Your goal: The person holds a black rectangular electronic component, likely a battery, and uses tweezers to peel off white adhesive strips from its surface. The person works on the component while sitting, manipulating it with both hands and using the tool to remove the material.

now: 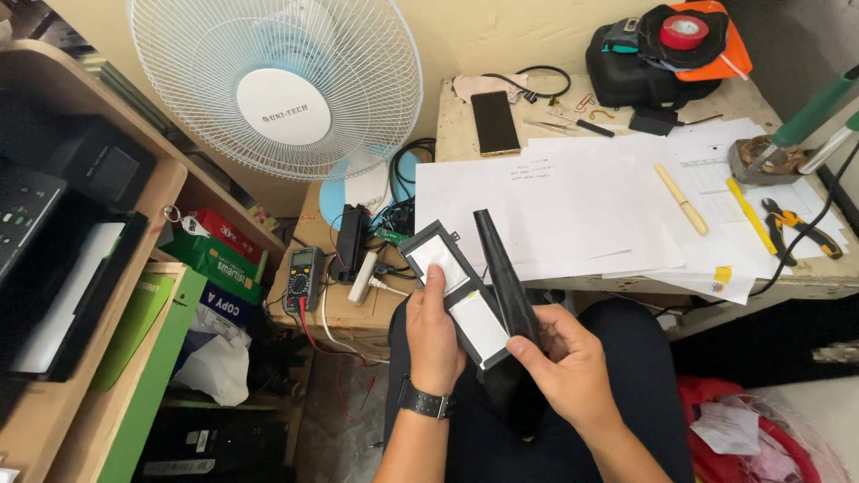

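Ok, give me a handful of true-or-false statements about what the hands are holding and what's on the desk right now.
1. The left hand grips the flat black pack with two silvery cells. True.
2. The right hand is empty. False: its fingers pinch a black sleeve-like wrap beside the pack.
3. A phone lies flat on the desk. True.
4. The red tape roll sits on the floor. False: it rests on top of the black bag at the desk's far edge.
5. The multimeter lies on the white papers. False: it sits lower down on a cardboard box, left of the desk.
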